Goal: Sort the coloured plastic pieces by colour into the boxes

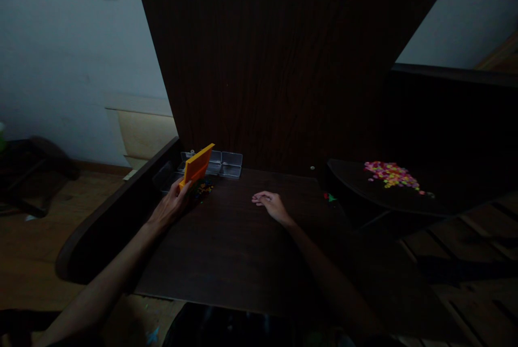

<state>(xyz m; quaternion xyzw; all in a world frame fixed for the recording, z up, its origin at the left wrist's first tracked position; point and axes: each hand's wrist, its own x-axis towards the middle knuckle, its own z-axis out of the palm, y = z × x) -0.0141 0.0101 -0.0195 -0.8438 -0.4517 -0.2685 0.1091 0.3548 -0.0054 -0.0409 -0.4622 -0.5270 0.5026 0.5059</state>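
My left hand [174, 202] grips an orange plastic tray [197, 168] by its lower near edge and holds it tilted up on its side. Small yellow and dark pieces [204, 189] lie on the table just right of that hand. Over the middle of the dark wooden table [226, 250], my right hand [273, 205] has its fingers curled in with the thumb against them. Anything between those fingers is too small and dark to make out. Clear compartment boxes [231, 165] stand behind the tray, partly hidden by it.
A pile of pink, yellow and orange beads [392, 175] lies on the dark surface at the right. Small red and green pieces [329, 197] sit near the table's right edge. A raised wooden side panel [117, 212] borders the left, and a tall dark board [267, 66] rises behind.
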